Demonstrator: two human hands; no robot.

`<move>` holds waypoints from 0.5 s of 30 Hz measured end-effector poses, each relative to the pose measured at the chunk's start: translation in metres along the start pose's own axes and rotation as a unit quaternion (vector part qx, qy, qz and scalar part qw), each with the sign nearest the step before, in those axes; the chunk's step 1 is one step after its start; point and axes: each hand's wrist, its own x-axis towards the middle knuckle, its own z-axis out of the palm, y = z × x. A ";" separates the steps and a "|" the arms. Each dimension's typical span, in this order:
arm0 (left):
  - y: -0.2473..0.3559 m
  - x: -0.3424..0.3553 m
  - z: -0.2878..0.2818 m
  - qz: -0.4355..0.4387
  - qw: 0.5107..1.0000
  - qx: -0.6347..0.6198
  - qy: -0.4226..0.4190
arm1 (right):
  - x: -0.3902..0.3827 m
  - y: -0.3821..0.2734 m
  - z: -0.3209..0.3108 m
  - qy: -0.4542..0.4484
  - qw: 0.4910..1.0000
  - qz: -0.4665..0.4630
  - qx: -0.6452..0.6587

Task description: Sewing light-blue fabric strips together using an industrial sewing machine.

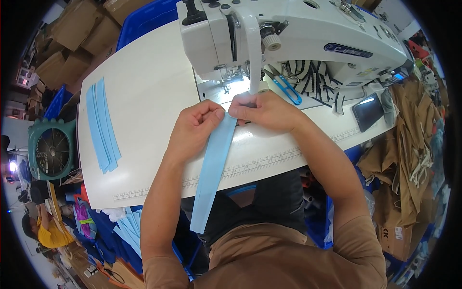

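Observation:
A long light-blue fabric strip hangs from between my two hands and droops over the table's front edge toward my lap. My left hand pinches the left corner of its upper end. At the right corner, my right hand grips the same end with thumb and fingers. Both hands are just in front of the lit needle area of a white sewing machine. More blue strips lie in a neat, overlapping stack on the left of the white table.
Right of the needle lie blue-handled thread snips, several dark-edged pale fabric pieces and a dark phone. A printed ruler runs along the front edge. A green fan stands left, brown fabric piles right.

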 end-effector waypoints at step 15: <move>-0.004 0.002 -0.003 0.000 1.000 -0.022 -0.011 | -0.001 0.002 0.003 0.012 0.998 -0.012 -0.053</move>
